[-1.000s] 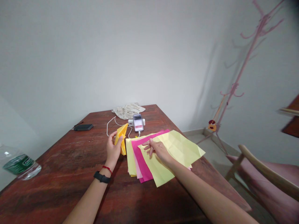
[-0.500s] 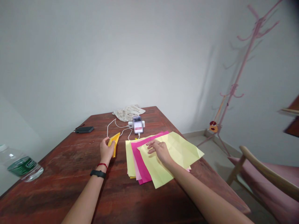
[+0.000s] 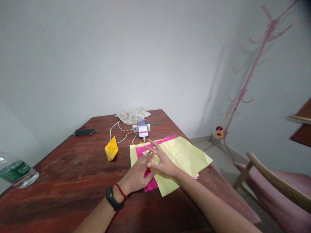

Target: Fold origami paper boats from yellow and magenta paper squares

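Over the stacked paper sheets, my left hand reaches in from the left with its thumb apart from the fingers; nothing shows in it. My right hand meets it there, fingers spread, partly covering the left fingertips. Both hang over a creased pale yellow sheet and a magenta sheet. Whether either hand presses on the paper cannot be made out. A folded yellow paper boat stands by itself on the wooden table, left of the sheets.
Behind the sheets lie a phone on a white cable and a crumpled cloth. A dark power bank-like block is at the back left, a water bottle at the left edge. A chair and a pink coat stand stand right.
My left hand has let go of the yellow paper boat, which now stands on the table, and has moved right to the sheets beside my right hand.
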Tool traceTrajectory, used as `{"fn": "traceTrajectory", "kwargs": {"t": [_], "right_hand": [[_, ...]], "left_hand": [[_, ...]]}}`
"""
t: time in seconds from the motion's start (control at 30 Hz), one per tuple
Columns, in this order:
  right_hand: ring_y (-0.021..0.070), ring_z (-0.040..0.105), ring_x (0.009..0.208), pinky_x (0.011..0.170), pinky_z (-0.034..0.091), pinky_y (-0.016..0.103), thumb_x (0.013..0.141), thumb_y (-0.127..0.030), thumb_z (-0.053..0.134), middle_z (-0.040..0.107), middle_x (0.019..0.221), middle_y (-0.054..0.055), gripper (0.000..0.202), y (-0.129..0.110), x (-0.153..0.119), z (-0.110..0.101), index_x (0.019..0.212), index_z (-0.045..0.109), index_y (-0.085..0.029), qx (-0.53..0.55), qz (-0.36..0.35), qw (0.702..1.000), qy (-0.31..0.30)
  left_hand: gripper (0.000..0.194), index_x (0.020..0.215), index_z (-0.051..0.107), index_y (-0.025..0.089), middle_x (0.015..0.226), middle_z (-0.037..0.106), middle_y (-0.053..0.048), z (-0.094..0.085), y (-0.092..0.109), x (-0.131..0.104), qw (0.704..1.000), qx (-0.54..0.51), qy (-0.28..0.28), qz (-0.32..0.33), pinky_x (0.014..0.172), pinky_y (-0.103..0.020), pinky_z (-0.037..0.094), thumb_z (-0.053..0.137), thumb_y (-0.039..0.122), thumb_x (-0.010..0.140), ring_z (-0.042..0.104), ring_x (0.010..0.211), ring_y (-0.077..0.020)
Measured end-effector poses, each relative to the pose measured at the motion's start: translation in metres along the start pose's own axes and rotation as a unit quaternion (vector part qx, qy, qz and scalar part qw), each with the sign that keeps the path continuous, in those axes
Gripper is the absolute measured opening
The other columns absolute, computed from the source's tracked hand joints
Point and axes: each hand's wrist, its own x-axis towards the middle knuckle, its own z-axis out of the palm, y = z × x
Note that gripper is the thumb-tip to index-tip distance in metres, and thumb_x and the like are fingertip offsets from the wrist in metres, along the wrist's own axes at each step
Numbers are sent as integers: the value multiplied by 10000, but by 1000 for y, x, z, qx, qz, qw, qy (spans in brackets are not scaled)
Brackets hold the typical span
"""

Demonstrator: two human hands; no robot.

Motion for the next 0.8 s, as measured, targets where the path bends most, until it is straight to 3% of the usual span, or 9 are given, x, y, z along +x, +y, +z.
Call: {"fn": "traceTrajectory", "kwargs": {"t": [0.07,0.13,0.3,0.5,0.6,0.7,0.8], "right_hand": [[364,313,1457,1142,340,568,717,-549,808,328,1586,116,834,2,-3,2,1450,488,-313,-6,-19,999,-45],[370,318,1456,1119,385,558,669,-533,847,321,1591,109,885,2,-5,6,1449,487,-323,-3,-29,997,-77],[340,502,1340,1039,489,534,744,-481,809,442,1527,93,699,-7,-8,12,1380,563,-324,42,-42,994,-91],[341,501,1336,1102,422,543,856,-441,710,420,1543,72,303,-13,-7,15,1095,747,-260,-8,-43,997,-67],[318,493,1336,1084,441,520,869,-429,696,462,1506,77,288,-14,-7,16,1092,745,-253,-17,-36,997,-60],[291,549,1264,1033,492,472,871,-422,696,526,1437,89,315,-17,-7,15,1132,732,-249,-11,-26,998,-55],[268,609,1160,974,529,423,876,-418,686,573,1363,91,260,-18,-7,14,1052,766,-245,-21,-32,998,-59]], "left_hand": [[904,1591,47,298,1507,473,-127,6,8,-1,998,-17,-50,17,1145,-525,362,613,214,892,447,1383,-302],[890,1584,102,289,1457,519,-128,7,13,-1,996,-9,-87,22,1123,-521,381,637,224,876,481,1343,-310],[669,1474,391,251,1358,596,-115,0,24,2,992,-12,-128,-12,1047,-481,452,665,266,863,534,1275,-327],[481,1301,564,235,1354,592,-76,-6,31,4,991,-50,-119,-19,1083,-408,439,690,231,836,521,1286,-283],[472,1278,575,229,1334,596,-72,-5,29,4,992,-60,-109,-10,1097,-388,429,701,230,822,531,1263,-264],[602,1372,506,244,1371,578,-79,-1,26,3,995,-51,-89,-3,1134,-427,386,724,249,811,511,1285,-279],[672,1448,433,269,1393,563,-91,2,24,3,997,-25,-75,-2,1137,-472,373,704,249,833,492,1308,-295]]}}
